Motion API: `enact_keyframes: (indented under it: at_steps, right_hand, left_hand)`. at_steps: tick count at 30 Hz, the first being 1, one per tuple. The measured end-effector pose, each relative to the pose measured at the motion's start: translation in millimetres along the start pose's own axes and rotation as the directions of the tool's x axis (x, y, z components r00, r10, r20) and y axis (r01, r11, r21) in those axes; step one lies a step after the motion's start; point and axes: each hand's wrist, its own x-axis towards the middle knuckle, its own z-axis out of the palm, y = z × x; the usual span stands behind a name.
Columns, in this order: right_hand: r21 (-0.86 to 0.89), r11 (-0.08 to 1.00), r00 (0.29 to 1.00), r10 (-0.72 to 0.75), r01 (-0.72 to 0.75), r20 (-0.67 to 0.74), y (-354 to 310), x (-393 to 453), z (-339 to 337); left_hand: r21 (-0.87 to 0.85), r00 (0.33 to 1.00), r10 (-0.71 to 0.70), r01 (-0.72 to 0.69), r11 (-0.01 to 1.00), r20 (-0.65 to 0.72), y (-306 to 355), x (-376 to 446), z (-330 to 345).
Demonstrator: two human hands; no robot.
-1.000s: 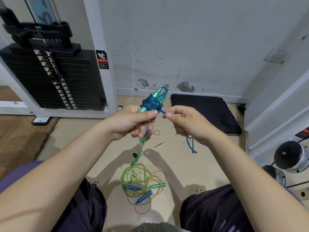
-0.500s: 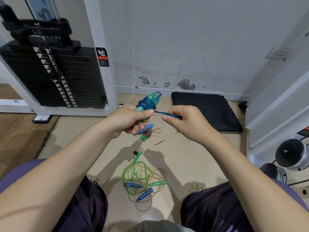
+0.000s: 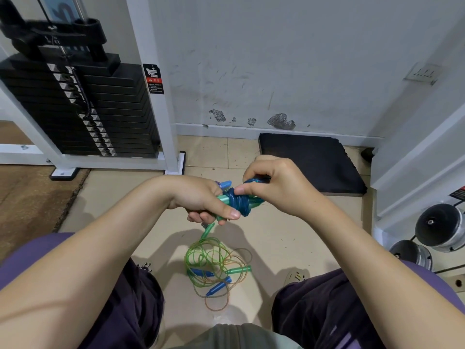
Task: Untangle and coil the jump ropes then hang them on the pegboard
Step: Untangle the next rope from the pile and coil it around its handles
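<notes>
Blue cord wound round green handles, the jump rope bundle [image 3: 239,201] is sitting at frame centre: your left hand [image 3: 201,197] is gripping the handles, your right hand [image 3: 276,187] is pinching the cord. Below centre, tangled ropes [image 3: 214,263] are lying on the tile floor [image 3: 289,235].

A black weight stack [image 3: 75,107] stands in a white machine frame [image 3: 161,117] at the left, with a warning sticker [image 3: 154,78] on the post. A black foam pad [image 3: 309,162] lies on the tiled floor [image 3: 120,197] against the scuffed white wall [image 3: 276,59]. A wall socket [image 3: 422,73] sits at the upper right, with dumbbells [image 3: 437,227] below it.
</notes>
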Motion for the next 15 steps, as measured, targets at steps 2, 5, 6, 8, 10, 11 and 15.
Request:
enact_keyframes:
  at_steps: [2, 5, 6, 8, 10, 11, 15]
  right_hand:
    - [0.078, 0.997, 1.0, 0.017, -0.018, 0.019, -0.9, -0.9, 1.3]
    - [0.174, 0.983, 0.995, 0.041, -0.056, 0.089, -3.7, -3.2, 7.0]
    - [0.169, 0.984, 0.993, 0.045, -0.063, 0.112, -3.9, -3.7, 10.1]
    - [0.175, 0.981, 0.988, 0.063, -0.088, 0.142, -2.7, -3.2, 14.9]
    - [0.255, 0.955, 0.981, 0.109, -0.148, 0.161, -0.2, -1.3, 14.9]
    - [0.31, 0.932, 0.975, 0.137, -0.186, 0.174, 1.3, -0.2, 13.9]
    - [0.43, 0.853, 0.948, 0.207, -0.296, 0.241, 6.2, 1.7, 12.0]
  left_hand:
    - [-0.005, 0.999, 0.031, -0.031, 0.999, 0.036, 1.3, -2.8, -2.3]
    - [-0.001, 0.995, 0.052, -0.052, 0.999, 0.085, 1.4, -7.3, -5.0]
    - [0.019, 0.994, 0.048, -0.05, 0.999, 0.094, 0.7, -7.7, -5.0]
    - [0.064, 0.994, 0.033, -0.04, 0.997, 0.1, -0.7, -7.4, -4.7]
    - [0.076, 0.996, 0.029, -0.035, 0.996, 0.081, -1.7, -6.5, -5.0]
    - [0.065, 0.997, 0.035, -0.039, 0.997, 0.063, -2.2, -5.9, -5.3]
    - [0.034, 0.999, 0.047, -0.047, 0.998, -0.003, -5.5, -4.0, -6.3]
